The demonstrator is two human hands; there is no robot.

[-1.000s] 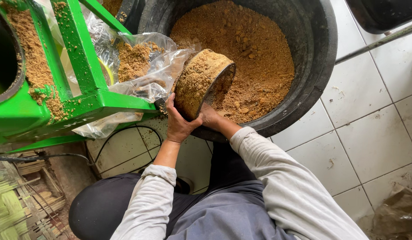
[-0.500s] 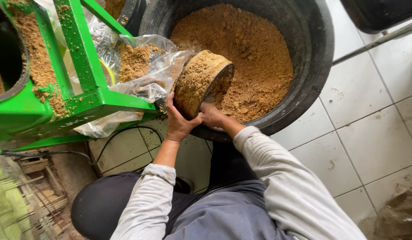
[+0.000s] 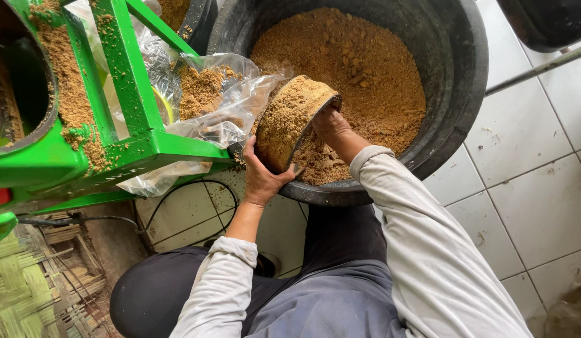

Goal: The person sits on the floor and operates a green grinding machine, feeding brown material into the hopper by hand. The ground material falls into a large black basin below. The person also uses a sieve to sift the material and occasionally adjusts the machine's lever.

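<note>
The left hand (image 3: 260, 178) cups the underside of a round metal bowl (image 3: 290, 122), fingers curled around its rim, tipping it toward a clear plastic bag (image 3: 221, 103). The right hand (image 3: 331, 125) is closed on the bowl's far edge, fingers partly hidden inside it. The bowl is crusted with brown sawdust-like crumbs and sits over the near rim of a big black tub (image 3: 453, 106) full of the same crumbs (image 3: 359, 69). The bag's mouth lies just beside the bowl, already part-filled, hanging from a green metal frame (image 3: 131, 106). This looks like the pouring step: 1 scoop going into the bag; emptying it would call for tipping the bowl further with its lip kept over the bag's mouth. Underfoot are white floor tiles (image 3: 522, 181), a black cable (image 3: 178, 194) and a woven mat (image 3: 27, 294) at the left
</note>
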